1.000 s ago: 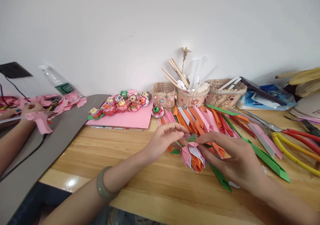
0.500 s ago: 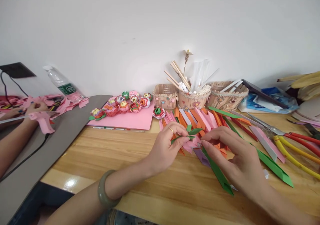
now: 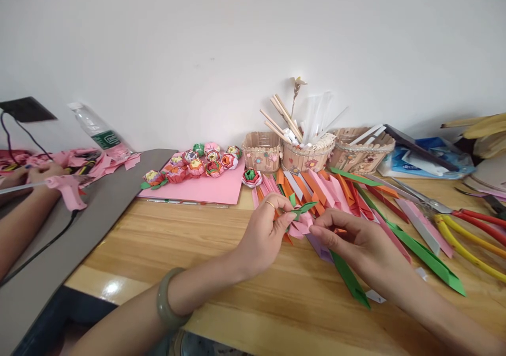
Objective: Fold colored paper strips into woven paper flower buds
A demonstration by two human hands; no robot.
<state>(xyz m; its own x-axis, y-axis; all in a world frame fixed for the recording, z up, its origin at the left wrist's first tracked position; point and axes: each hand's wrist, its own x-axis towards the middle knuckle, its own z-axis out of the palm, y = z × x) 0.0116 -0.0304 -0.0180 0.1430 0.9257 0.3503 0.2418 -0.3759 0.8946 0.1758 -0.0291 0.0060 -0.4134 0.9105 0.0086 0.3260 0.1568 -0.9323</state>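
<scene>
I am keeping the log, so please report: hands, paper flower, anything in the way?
Left hand pinching paper flower at green leaves; right hand at its pink petals. Folded paper strips lie close behind.

No legible txt; bottle lbl (image 3: 107, 139) (green) too blurry.

Clear btl (image 3: 90, 124) w/ green label (image 3: 106, 139) nr wall (image 3: 190, 40), far L; blue & white pkt (image 3: 419, 165), R.

The only view came from a camera on the person's head, facing forward and down across the table (image 3: 177, 229) to the wall (image 3: 253, 40). It showed the left hand (image 3: 264, 235) and right hand (image 3: 353, 237) close, below centre, with the baskets (image 3: 302, 157) farther off.
</scene>
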